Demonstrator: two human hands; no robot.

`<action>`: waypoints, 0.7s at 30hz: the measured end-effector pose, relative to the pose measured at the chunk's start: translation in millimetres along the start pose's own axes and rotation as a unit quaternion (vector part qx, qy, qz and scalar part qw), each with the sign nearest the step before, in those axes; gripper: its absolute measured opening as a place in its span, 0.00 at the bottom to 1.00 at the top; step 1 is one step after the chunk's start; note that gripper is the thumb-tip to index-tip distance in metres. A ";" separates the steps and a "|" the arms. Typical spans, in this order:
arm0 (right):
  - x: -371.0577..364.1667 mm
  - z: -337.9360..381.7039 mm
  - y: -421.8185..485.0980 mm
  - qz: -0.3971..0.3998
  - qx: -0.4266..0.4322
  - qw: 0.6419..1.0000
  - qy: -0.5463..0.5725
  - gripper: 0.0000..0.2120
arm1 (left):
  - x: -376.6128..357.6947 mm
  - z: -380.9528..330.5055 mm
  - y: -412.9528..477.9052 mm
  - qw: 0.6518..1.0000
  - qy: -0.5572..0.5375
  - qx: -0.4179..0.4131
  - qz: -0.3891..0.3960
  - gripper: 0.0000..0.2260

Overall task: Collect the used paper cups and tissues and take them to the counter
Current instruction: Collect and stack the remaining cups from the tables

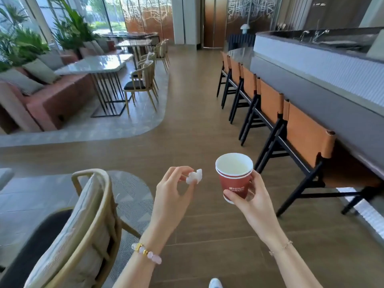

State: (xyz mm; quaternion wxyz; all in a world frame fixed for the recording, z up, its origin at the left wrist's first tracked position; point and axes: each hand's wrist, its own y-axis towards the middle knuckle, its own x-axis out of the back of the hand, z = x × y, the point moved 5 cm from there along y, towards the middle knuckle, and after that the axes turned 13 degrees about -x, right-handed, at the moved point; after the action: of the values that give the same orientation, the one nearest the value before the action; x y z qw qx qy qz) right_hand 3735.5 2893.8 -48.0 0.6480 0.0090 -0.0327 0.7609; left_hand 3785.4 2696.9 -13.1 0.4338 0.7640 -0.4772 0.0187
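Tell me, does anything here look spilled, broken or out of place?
Nothing stands out. The right hand holds two nested red paper cups upright; the left hand pinches a crumpled tissue. No spill shows on the floor.

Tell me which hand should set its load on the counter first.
Probably right. The right hand, gripping the stacked red paper cups, is on the side of the counter; the left hand, pinching the crumpled tissue, is farther from it.
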 end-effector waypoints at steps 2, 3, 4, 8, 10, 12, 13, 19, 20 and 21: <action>-6.5 4.9 45.8 0.023 0.004 1.000 0.003 0.30 | -8.8 15.9 30.1 1.000 0.007 0.014 -0.018 0.07; -10.5 7.8 67.5 0.036 0.005 0.999 0.000 0.30 | -12.7 24.1 44.7 0.999 0.012 0.019 -0.027 0.07; -14.5 9.9 87.9 0.050 0.004 0.999 -0.002 0.30 | -16.7 33.0 58.0 0.999 0.020 0.025 -0.034 0.07; -32.7 13.5 158.5 0.083 -0.002 0.997 0.002 0.30 | -26.3 67.3 100.9 0.996 0.044 0.052 -0.051 0.09; -43.3 14.2 187.8 0.096 -0.002 0.995 -0.002 0.30 | -28.8 84.1 117.9 0.995 0.048 0.064 -0.061 0.09; -55.9 14.3 216.6 0.112 -0.003 0.994 -0.005 0.30 | -29.8 104.3 134.1 0.993 0.053 0.078 -0.073 0.08; -62.8 14.2 231.4 0.119 -0.005 0.993 -0.005 0.29 | -29.9 115.4 142.2 0.992 0.057 0.085 -0.080 0.08; -125.5 16.1 325.7 0.157 -0.003 0.987 -0.020 0.30 | -17.6 195.3 195.9 0.982 0.079 0.113 -0.125 0.07; -140.4 16.5 342.2 0.165 -0.003 0.986 -0.023 0.30 | -12.8 211.7 206.6 0.981 0.082 0.116 -0.134 0.06; -156.1 17.3 358.8 0.173 -0.003 0.985 -0.027 0.30 | -7.4 228.3 218.0 0.979 0.083 0.120 -0.144 0.06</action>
State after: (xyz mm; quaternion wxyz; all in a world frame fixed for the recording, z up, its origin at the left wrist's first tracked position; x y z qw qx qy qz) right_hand 3405.9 2682.3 -53.1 0.5057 0.0218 -0.0538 0.8607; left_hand 3530.8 2510.2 -18.0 0.3755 0.8668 -0.3192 0.0766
